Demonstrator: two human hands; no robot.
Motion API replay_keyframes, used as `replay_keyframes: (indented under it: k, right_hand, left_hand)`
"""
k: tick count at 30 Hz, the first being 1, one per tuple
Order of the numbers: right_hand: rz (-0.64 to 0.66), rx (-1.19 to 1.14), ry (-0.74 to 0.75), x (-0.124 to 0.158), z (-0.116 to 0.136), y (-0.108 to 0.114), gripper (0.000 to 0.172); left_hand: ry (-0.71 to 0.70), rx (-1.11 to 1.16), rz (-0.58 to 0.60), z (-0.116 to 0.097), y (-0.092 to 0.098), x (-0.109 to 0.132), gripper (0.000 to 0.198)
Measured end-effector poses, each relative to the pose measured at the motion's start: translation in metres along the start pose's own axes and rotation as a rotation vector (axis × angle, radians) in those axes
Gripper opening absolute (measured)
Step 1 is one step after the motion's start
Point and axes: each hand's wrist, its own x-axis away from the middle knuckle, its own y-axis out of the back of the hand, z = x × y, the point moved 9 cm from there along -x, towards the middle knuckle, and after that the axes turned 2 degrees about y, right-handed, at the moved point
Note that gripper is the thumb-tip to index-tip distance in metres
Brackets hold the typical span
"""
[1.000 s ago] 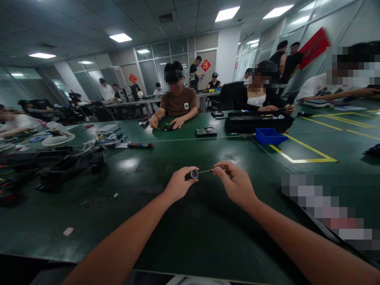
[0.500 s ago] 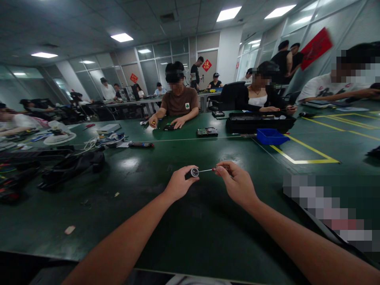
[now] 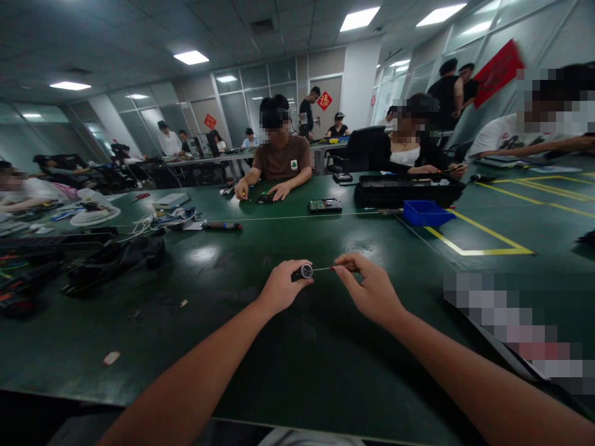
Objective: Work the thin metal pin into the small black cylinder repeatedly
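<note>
My left hand is closed round a short black cylinder with a pale ring at its open end, which faces me and a little to the right. What kind of part it is I cannot make out. In my right hand is a screwdriver, its reddish handle mostly covered by my fingers. Its thin metal shaft points left and reaches the cylinder's ringed end; whether the tip is inside cannot be seen. Both hands are held above the green table.
Across the table a person in a brown shirt handles small parts. Beyond my hands lie a circuit-board device, a blue bin and a long black tray. A pen-like tool and a black bag are to the left.
My right hand has shifted slightly left and its fingers have turned a little on the screwdriver handle. The cylinder stays in my left hand, nearly in the same place.
</note>
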Motion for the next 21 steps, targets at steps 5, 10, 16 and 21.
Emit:
replay_keyframes:
  k: [5, 10, 16, 21]
  right_hand:
    - [0.051, 0.029, -0.081, 0.001, -0.004, -0.005, 0.029]
    - [0.032, 0.012, -0.05, 0.003, -0.002, -0.004, 0.026]
    - [0.011, -0.087, -0.101, 0.004, -0.006, -0.005, 0.025]
    - [-0.108, -0.47, -0.344, 0.003, -0.038, -0.011, 0.025]
  left_hand:
    - [-0.013, -0.002, 0.01, -0.002, 0.0, 0.001, 0.035]
    - [-0.014, -0.006, 0.009, -0.004, 0.0, 0.001, 0.035]
    - [-0.018, -0.015, 0.019, -0.003, -0.001, 0.001, 0.034]
    - [-0.064, -0.064, -0.003, -0.008, 0.0, 0.0, 0.037]
